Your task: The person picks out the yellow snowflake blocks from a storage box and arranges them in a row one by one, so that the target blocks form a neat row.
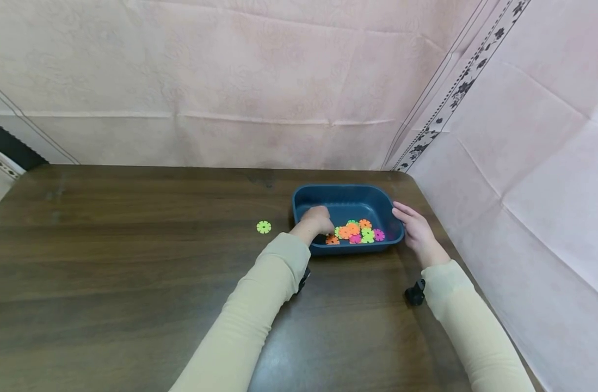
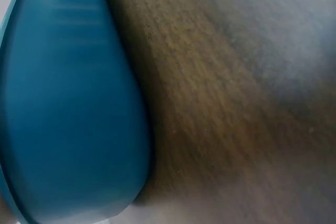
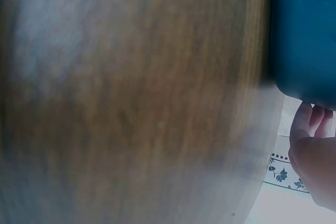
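A blue plastic basin (image 1: pixel 347 249) stands on the table, with several flower-shaped plastic pieces (image 1: pixel 353 229) in orange, green, yellow-green and pink lying in its front half. My left hand (image 1: pixel 319 219) reaches over the left side into the basin, fingers bent down beside the orange pieces. Its fingertips are hidden, and I cannot tell whether they pinch a piece. At the basin's right end, my right hand (image 1: pixel 414 227) touches the outer wall with its fingertips. The right wrist view shows those fingers (image 3: pixel 303 121) against the blue wall. One yellow-green flower piece (image 1: pixel 264 227) lies outside, left of the basin.
The brown wooden table (image 1: pixel 132 272) spreads to the left and in front of the basin. A pale cloth (image 1: pixel 254 81) hangs behind its back edge, and another (image 1: pixel 538 179) with a flowered border runs along the right edge. Both wrists carry small black cameras (image 1: pixel 415 293).
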Demonstrator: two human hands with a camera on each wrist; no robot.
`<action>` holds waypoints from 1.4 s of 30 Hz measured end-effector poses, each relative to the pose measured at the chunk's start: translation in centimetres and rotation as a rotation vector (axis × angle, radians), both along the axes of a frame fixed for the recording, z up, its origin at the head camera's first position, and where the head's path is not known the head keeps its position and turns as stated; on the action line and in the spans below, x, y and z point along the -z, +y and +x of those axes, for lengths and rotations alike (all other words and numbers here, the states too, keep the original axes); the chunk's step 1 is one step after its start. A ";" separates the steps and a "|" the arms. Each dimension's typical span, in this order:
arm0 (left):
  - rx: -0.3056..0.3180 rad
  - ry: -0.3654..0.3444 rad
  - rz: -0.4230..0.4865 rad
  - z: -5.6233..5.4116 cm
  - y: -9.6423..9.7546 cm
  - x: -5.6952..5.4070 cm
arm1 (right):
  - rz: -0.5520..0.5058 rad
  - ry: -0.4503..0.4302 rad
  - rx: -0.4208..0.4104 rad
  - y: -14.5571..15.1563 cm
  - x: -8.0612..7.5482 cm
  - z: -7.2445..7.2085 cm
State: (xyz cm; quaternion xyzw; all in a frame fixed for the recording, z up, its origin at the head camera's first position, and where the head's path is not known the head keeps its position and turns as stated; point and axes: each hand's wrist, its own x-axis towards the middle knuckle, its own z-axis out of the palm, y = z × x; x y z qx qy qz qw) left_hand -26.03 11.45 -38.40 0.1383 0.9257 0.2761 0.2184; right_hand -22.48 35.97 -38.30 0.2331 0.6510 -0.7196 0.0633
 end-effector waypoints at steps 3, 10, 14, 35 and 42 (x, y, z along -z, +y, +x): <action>0.018 0.035 -0.041 0.1 0.3 0.1 | 0.017 -0.011 -0.003 -0.1 -0.1 0.0; 0.054 0.028 -0.048 0.2 0.5 -0.1 | 0.034 -0.021 -0.003 -0.4 -0.4 0.0; 0.064 -0.006 -0.032 0.2 0.4 -0.2 | 0.036 -0.024 -0.004 -0.3 -0.4 0.0; 0.067 -0.031 -0.009 -0.2 0.2 -0.4 | 0.025 -0.007 0.000 0.0 -0.1 -0.1; -0.015 -0.008 0.147 -0.5 -0.1 0.0 | 0.030 -0.015 0.004 -0.1 -0.2 -0.1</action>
